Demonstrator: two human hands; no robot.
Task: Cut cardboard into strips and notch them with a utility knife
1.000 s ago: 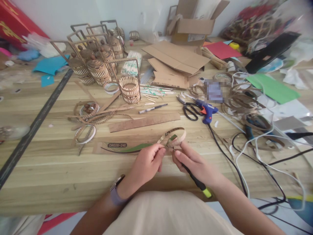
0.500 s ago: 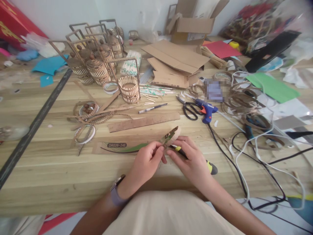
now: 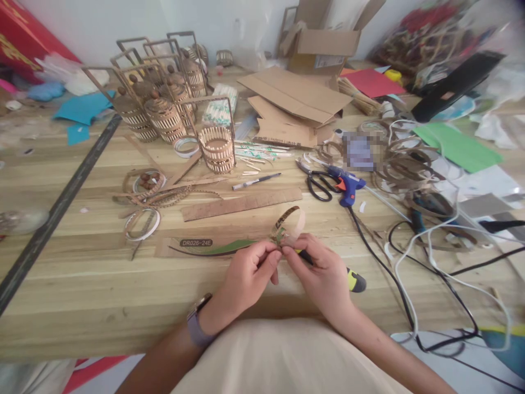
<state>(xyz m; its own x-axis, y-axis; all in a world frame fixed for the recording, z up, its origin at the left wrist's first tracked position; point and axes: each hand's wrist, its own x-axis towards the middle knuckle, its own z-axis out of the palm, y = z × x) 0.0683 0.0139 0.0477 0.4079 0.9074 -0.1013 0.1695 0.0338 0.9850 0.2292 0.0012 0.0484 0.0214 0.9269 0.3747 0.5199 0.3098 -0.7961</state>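
Between both hands a thin cardboard strip (image 3: 298, 220) is bent into a loop that stands up above the fingertips. My left hand (image 3: 255, 272) is closed, pinching the strip's lower end between thumb and fingers. Opposite it, my right hand (image 3: 318, 268) pinches the same loop, its fingertips nearly touching the left ones. Under the right hand lies a yellow-and-black handled tool (image 3: 356, 280), mostly covered. Left of the hands, a flat printed cardboard piece (image 3: 221, 246) with a green shape and "DR026-24E" rests on the table.
A blue glue gun (image 3: 349, 189) and black-handled scissors (image 3: 320, 186) lie ahead on the right. Cables (image 3: 414, 284) tangle at the right. Beyond are a pen (image 3: 256, 181), a flat cardboard strip (image 3: 241, 204), a small stick basket (image 3: 216, 150) and several lidded baskets (image 3: 164, 117).
The strip's loop has turned and opened wider, now showing as a rounder ring. Both hands have shifted only slightly, their fingertips closer together.
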